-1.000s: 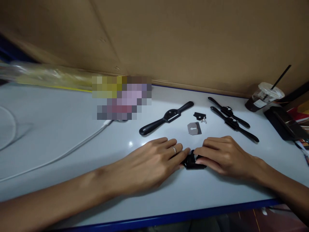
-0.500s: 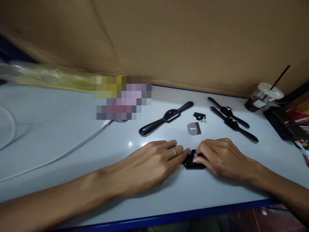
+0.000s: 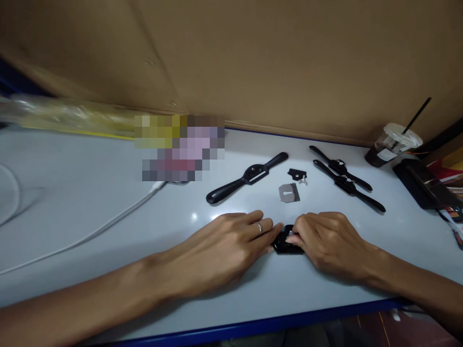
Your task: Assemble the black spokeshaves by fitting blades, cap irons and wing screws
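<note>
A black spokeshave (image 3: 284, 246) lies on the table between my hands, its handles covered by my fingers. My left hand (image 3: 238, 238) is closed on its left side, and a ring shows on one finger. With thumb and fingers pinched, my right hand (image 3: 327, 243) grips a small silver wing screw (image 3: 290, 233) at the middle of the tool, mostly hidden. Beyond my hands lie a loose steel blade (image 3: 288, 193) with a keyhole slot, a black cap plate (image 3: 297, 174), another wing screw (image 3: 303, 180) and a bare spokeshave body (image 3: 249, 177).
Two assembled spokeshaves (image 3: 349, 185) lie at the right. Behind them stand a plastic cup (image 3: 388, 147) with a straw and a dark box-like object (image 3: 415, 185). A white cable (image 3: 97, 231) runs across the left to a blurred item (image 3: 181, 154). Cardboard (image 3: 253, 58) walls the back.
My right hand's fingers have turned and curled tighter over the wing screw. The left hand keeps its hold on the spokeshave. The view has shifted slightly.
</note>
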`<state>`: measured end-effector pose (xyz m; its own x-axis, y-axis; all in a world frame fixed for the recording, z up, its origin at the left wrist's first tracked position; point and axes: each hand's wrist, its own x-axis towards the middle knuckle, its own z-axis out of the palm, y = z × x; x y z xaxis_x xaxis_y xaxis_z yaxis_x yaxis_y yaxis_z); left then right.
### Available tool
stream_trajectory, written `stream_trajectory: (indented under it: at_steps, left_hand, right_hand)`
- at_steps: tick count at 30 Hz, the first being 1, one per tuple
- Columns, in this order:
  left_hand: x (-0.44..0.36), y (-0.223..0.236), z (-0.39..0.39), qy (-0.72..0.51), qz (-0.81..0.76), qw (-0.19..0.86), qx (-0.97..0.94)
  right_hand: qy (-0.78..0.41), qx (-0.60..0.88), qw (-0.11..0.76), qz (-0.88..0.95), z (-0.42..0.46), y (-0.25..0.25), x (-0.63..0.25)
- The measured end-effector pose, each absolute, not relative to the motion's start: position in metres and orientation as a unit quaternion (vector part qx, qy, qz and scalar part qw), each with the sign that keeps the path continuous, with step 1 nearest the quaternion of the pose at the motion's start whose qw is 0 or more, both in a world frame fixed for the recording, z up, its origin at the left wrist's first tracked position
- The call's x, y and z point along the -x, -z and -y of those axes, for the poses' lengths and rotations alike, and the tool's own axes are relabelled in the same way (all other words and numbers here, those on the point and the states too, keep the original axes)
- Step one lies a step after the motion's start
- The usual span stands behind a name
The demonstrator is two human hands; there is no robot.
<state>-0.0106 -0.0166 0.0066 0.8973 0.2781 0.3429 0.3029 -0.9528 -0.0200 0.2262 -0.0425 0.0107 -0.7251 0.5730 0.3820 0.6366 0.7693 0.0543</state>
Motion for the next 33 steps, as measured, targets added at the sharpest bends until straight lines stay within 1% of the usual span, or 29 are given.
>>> stream_trajectory:
  at_steps: [6,12,16,18,20,24,28,30,33]
  left_hand:
    - [0.008,-0.005,0.017,0.197,0.168,0.037,0.965]
    - [0.009,-0.006,0.018,0.212,0.184,0.018,0.96]
    - [0.015,-0.007,0.011,0.251,0.225,0.0,0.942]
    - [0.019,-0.006,0.003,0.273,0.26,0.017,0.926]
    - [0.023,-0.005,-0.006,0.276,0.298,0.055,0.912]
    - [0.028,0.001,-0.022,0.226,0.355,0.107,0.901]
    - [0.03,0.006,-0.03,0.188,0.381,0.113,0.898]
    - [0.032,0.007,-0.031,0.176,0.384,0.108,0.9]
    - [0.033,0.006,-0.031,0.164,0.38,0.099,0.905]
  right_hand:
    - [0.041,0.34,0.157,0.926,0.045,-0.014,-0.229]
    - [0.058,0.35,0.161,0.921,0.049,-0.015,-0.225]
    - [0.073,0.358,0.149,0.919,0.047,-0.016,-0.228]
    - [0.074,0.366,0.124,0.92,0.045,-0.018,-0.23]
    - [0.078,0.382,0.088,0.917,0.044,-0.021,-0.232]
    - [0.102,0.432,0.01,0.896,0.044,-0.031,-0.236]
    - [0.118,0.475,-0.065,0.87,0.045,-0.038,-0.242]
    - [0.127,0.486,-0.079,0.861,0.045,-0.039,-0.246]
    - [0.149,0.503,-0.076,0.848,0.041,-0.036,-0.253]
